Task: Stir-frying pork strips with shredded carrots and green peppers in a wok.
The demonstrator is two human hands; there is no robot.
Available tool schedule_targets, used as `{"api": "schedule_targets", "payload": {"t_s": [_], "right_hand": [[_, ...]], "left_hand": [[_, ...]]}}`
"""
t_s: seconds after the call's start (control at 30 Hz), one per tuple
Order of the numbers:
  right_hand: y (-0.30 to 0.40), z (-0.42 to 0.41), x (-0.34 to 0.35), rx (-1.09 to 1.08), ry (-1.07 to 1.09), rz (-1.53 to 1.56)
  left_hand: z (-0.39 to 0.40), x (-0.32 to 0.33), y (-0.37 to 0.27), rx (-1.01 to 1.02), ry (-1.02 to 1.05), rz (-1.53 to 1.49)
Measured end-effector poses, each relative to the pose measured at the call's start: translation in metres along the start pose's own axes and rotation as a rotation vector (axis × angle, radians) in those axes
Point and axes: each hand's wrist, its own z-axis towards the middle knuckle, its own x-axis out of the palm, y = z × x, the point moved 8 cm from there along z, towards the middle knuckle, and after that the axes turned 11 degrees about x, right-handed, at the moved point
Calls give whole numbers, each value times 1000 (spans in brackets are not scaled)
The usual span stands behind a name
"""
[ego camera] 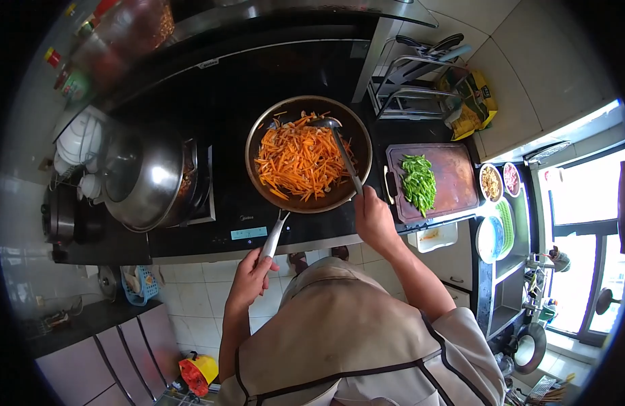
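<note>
A round frying pan (252,175) sits on the black glass cooktop (226,132), filled with shredded carrot (302,157) mixed with small pale pieces. My left hand (251,276) grips the pan's metal handle (276,233), which points toward me. In my right hand (376,218) is the handle of a metal ladle (347,157); its bowl rests among the carrot at the pan's upper right. To the right of the pan, sliced green peppers (418,185) lie on a brown cutting board (454,177).
A large lidded metal pot (145,177) stands left of the pan. Behind the board are a knife rack (414,81) and a yellow bag (472,106). Two small bowls of chopped food, one bowl (491,182) nearer me, sit at right. A white bin (434,237) hangs below the counter edge.
</note>
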Motion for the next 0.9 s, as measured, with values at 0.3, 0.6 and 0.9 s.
{"api": "schedule_targets", "payload": {"t_s": [0.3, 0.6, 0.9], "right_hand": [[-5, -62, -36, 71, 151, -28], [-4, -40, 3, 91, 66, -226], [30, -20, 21, -182, -62, -282]], "left_hand": [[-1, 0, 1, 39, -10, -74], [3, 0, 3, 25, 35, -55], [10, 0, 5, 106, 44, -60]]}}
